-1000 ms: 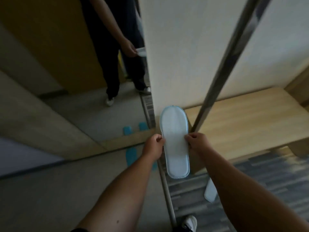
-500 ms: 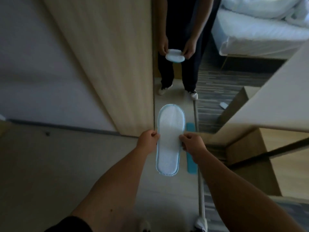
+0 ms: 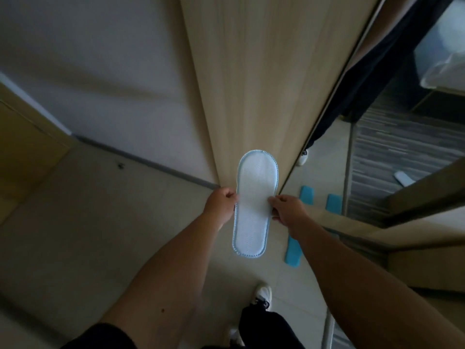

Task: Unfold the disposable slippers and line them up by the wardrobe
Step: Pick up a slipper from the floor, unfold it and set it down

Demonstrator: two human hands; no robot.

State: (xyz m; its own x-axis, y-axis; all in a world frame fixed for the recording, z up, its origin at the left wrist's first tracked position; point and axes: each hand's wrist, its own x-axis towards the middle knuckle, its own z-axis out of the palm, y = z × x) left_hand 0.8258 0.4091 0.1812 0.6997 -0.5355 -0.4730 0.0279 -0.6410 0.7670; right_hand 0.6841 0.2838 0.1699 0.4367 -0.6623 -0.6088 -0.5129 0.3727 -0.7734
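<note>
Nearby, blue strip (image 3: 293, 253), wardrobe panel (image 3: 251, 84), mirror (image 3: 377, 147)

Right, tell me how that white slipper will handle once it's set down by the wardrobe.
The slipper looks thin and flat, so it is probably very light and may slide on the smooth floor. Pinched only at mid-length by the left hand and right hand, it stays straight, so likely not floppy. Being flat, it should not roll or tip.

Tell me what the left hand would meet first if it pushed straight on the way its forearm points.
Likely the wooden wardrobe panel. The left hand pinches the left edge of the slipper and points up-frame, toward the panel's foot. Depth is unclear in this wide view, so it might meet the floor first.
</note>
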